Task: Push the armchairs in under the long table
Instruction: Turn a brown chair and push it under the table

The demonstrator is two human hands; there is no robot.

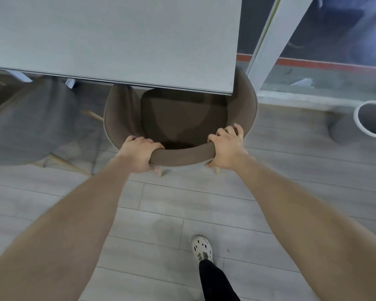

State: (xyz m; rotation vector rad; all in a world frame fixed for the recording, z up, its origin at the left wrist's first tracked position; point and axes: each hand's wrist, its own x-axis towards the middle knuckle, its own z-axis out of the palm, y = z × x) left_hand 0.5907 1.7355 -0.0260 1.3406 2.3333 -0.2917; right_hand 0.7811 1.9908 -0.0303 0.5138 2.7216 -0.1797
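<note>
A brown armchair (pixel 182 155) stands at the right end of the long grey table (pixel 117 40), its seat front and arms under the tabletop edge. My left hand (pixel 137 153) grips the left part of the curved backrest rim. My right hand (pixel 226 146) grips the right part of the same rim, fingers curled over the top. A grey armchair (pixel 30 122) sits to the left, partly under the table; its front is hidden by the tabletop.
A glass wall with a white frame post (pixel 269 40) runs close on the right. A white round bin (pixel 371 118) stands by it on the floor. My shoe (pixel 202 248) is on the grey plank floor behind the chair.
</note>
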